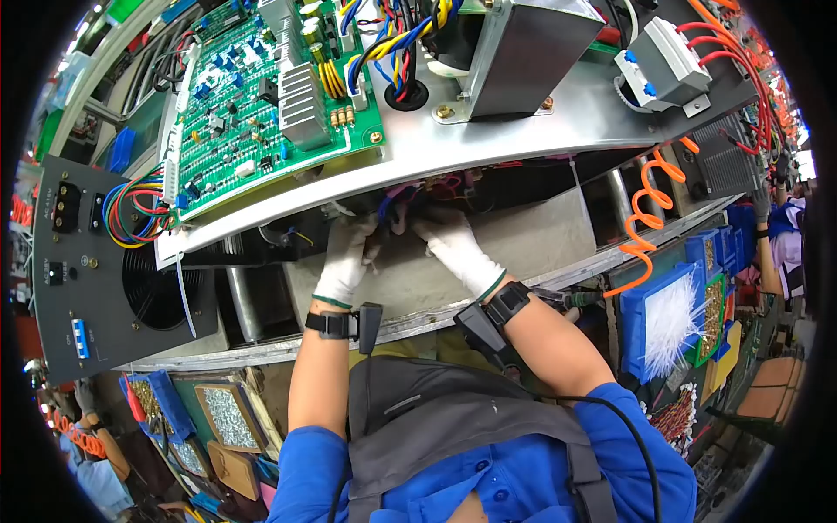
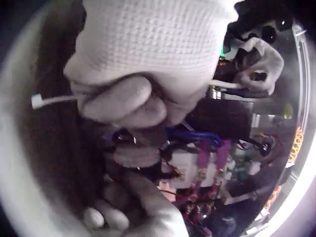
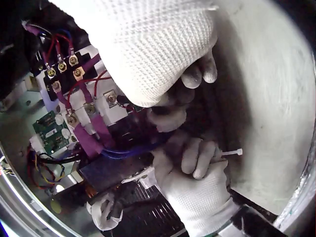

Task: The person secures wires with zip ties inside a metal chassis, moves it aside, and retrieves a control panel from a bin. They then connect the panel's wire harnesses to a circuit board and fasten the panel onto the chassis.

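Both hands wear white knit gloves and work close together under the raised metal chassis (image 1: 523, 139). My left hand (image 1: 349, 253) has its fingers curled around a white cable tie (image 2: 54, 100), whose head sticks out past the fingers. Opposite it, my right hand (image 1: 458, 253) has bent fingers, with its fingertips in shadow near the left hand's. Blue wires (image 3: 123, 153) run in between the two hands from purple-sleeved terminals (image 3: 89, 140). I cannot tell what the right fingertips hold.
A green circuit board (image 1: 253, 113) sits on top of the chassis at left, beside a black fan panel (image 1: 113, 270). An orange coiled hose (image 1: 641, 218) hangs at right. Blue bins (image 1: 654, 322) hold white cable ties and small parts. A white loop (image 3: 104, 212) lies near black fins.
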Demonstrator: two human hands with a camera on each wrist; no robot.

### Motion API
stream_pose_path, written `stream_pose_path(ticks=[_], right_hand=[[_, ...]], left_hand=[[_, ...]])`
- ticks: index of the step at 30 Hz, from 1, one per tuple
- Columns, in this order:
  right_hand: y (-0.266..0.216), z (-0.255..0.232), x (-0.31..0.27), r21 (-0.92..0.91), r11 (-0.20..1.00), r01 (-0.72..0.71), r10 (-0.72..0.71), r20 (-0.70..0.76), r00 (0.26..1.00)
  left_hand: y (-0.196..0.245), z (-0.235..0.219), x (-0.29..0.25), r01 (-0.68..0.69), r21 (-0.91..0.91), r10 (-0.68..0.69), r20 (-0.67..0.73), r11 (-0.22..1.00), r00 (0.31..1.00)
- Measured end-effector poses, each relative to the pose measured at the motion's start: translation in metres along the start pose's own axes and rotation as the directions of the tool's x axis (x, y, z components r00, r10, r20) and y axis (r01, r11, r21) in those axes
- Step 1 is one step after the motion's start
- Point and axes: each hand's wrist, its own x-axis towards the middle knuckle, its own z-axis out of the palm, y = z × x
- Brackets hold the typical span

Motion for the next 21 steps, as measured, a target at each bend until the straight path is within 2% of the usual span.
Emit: stream_pose_path(ticks=[1, 3, 4, 6, 7, 9, 14, 16, 17, 18, 19, 20, 21], right_hand=[[-0.001, 0.0, 0.0, 0.035, 0.999, -0.014, 0.014, 0.014, 1.0], [0.002, 0.004, 0.002, 0.071, 0.997, -0.029, 0.028, 0.016, 0.999], [0.009, 0.008, 0.004, 0.052, 0.996, -0.069, 0.068, 0.015, 0.998], [0.009, 0.008, 0.005, 0.032, 0.993, -0.111, 0.111, -0.004, 0.994], [0.003, 0.008, 0.003, 0.016, 0.995, -0.095, 0.095, -0.013, 0.995], [-0.006, 0.007, 0.0, 0.006, 0.996, -0.084, 0.084, -0.027, 0.996], [-0.002, 0.01, 0.002, 0.062, 0.985, -0.158, 0.16, -0.021, 0.987], [-0.001, 0.011, 0.002, 0.036, 0.994, -0.099, 0.101, -0.064, 0.993], [0.001, 0.013, 0.0, 0.005, 0.999, -0.049, 0.049, -0.102, 0.994], [-0.001, 0.015, -0.004, 0.004, 0.999, -0.048, 0.048, -0.113, 0.992], [-0.004, 0.017, -0.008, -0.115, 0.993, -0.04, 0.016, -0.201, 0.979], [-0.006, 0.018, -0.013, -0.235, 0.971, -0.043, -0.027, -0.284, 0.958], [-0.014, 0.014, -0.021, -0.245, 0.969, -0.044, -0.032, -0.297, 0.954]], left_hand=[[-0.002, 0.001, -0.001, 0.001, 0.0, -0.001, 0.003, 1.0, 1.0], [-0.011, 0.002, 0.0, 0.016, -0.056, -0.024, -0.158, 0.998, 0.987], [-0.018, -0.001, 0.003, 0.017, -0.056, -0.025, -0.144, 0.998, 0.989], [-0.02, -0.006, 0.009, 0.011, -0.253, -0.026, -0.059, 0.967, 0.998], [-0.018, -0.002, 0.009, 0.015, -0.248, -0.027, -0.045, 0.969, 0.999], [-0.011, 0.006, 0.005, 0.025, -0.107, -0.052, -0.257, 0.994, 0.965], [-0.021, -0.005, 0.01, 0.049, -0.119, -0.078, -0.248, 0.992, 0.966], [-0.015, -0.008, 0.009, 0.042, -0.21, -0.049, -0.027, 0.977, 0.998], [-0.016, -0.015, 0.012, 0.042, -0.205, -0.047, -0.019, 0.978, 0.999], [-0.016, -0.021, 0.015, 0.09, -0.258, -0.064, 0.109, 0.962, 0.992], [-0.018, -0.025, 0.019, 0.146, -0.305, -0.073, 0.239, 0.941, 0.968], [-0.021, -0.027, 0.021, 0.131, -0.236, -0.066, 0.265, 0.963, 0.962], [-0.019, -0.027, 0.021, 0.13, -0.24, -0.059, 0.281, 0.962, 0.958]])
